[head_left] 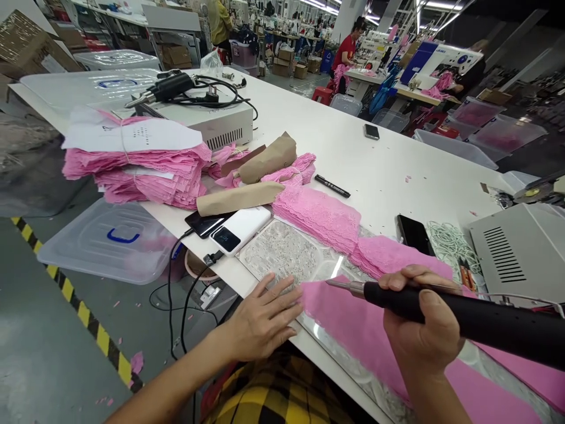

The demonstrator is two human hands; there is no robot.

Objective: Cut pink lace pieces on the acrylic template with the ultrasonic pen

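My right hand [421, 330] is closed round a black hot-cutting tool [468, 315] whose metal tip [342, 284] hovers at the edge of a pink lace strip [353, 321] lying on a glass plate [282, 250]. My left hand [265, 318] lies flat with fingers stretched out, pressing the left end of the pink fabric at the table's near edge. More pink lace [322, 215] runs back across the white table [379, 171].
Bundles of pink fabric [141, 171] with paper on top lie at the left. A power bank [238, 229], two phones [412, 232], a marker [332, 185], grey control boxes [521, 247] and another cutting tool [163, 88] sit about. Other workers sit at sewing machines beyond.
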